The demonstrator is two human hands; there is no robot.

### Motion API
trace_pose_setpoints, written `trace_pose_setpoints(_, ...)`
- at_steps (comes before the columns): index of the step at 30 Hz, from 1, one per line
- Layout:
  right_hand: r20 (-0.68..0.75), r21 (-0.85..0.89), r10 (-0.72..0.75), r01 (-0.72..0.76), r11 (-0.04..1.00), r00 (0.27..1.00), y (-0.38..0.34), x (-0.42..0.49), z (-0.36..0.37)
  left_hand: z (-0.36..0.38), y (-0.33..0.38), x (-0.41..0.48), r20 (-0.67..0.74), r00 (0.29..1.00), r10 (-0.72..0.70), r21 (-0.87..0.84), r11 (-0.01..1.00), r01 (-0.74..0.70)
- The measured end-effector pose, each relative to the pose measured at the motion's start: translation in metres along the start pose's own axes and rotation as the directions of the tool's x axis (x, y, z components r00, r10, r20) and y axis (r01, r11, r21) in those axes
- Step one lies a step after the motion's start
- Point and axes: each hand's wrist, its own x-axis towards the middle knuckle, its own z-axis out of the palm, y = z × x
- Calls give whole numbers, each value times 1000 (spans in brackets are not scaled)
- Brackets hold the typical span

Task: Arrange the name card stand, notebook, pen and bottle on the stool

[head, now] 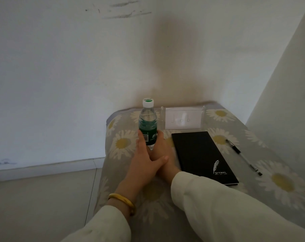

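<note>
A plain home room: scuffed white wall (60, 67), tiled floor (43, 198), daisy-print stool cover (279, 180).

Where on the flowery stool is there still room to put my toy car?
Free: the near right corner, this side of the notebook and pen. Also the left edge beside the bottle. Crowded: the back, around the name card stand.

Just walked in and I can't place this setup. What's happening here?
A person holds a water bottle upright with both hands, the left hand and right hand wrapped round its lower half, on a daisy-print covered stool. A clear name card stand stands behind a black notebook. A pen lies to the notebook's right.
</note>
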Motion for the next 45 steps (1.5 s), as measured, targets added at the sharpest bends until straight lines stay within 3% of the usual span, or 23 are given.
trace_pose_setpoints(4, -30, -58, -43, 41, 997, 999, 6, 7, 3, -1, 1, -2, 3, 1000, -1, -1, 1000, 1)
trace_pose_setpoints(17, -72, 6, -81, 82, 997, 994, 11, 8, 7, -1, 10, -8, 3, 999, -32, 33, 999, 32)
trace_pose_setpoints(27, 19, 73, -12, 11, 997, 1000, 5, -5, -11, -6, 17, -14, 57, 997, -51, 60, 997, 47)
trace_pose_setpoints(35, 217, 35, -26, 19, 999, 976, -2, -52, -47, 0, 34, -38, 88, 994, -63, 46, 997, 59)
trace_pose_setpoints(41, 214, 52, -17, 6, 999, 977, -24, -73, -67, 5, 51, -64, 70, 997, 19, -74, 997, -14)
trace_pose_setpoints(45, 121, 70, -110, 102, 992, 987, -25, -85, -86, 7, 70, -76, 24, 1000, 20, -147, 989, -16)
